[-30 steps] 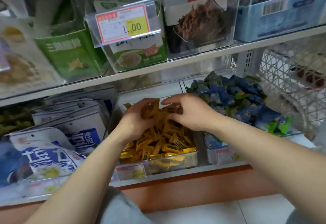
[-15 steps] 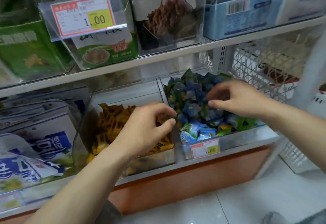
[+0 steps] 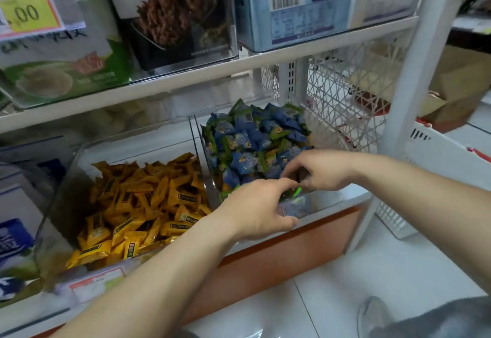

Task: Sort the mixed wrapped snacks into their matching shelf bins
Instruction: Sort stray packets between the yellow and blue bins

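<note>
Because both hands crowd the front of the clear bin (image 3: pixel 316 200) of blue and green snacks (image 3: pixel 255 135), its front wall is mostly hidden. The left hand (image 3: pixel 255 210) and right hand (image 3: pixel 321 170) curl their fingertips together at a green wrapper (image 3: pixel 297 191); which one pinches it I cannot tell. Yellow snacks (image 3: pixel 138 204) fill the bin beside it. A white shelf post (image 3: pixel 409 71) stands close behind the right forearm. Half a second ago the left hand hovered over the yellow snacks, the right atop the blue pile.
</note>
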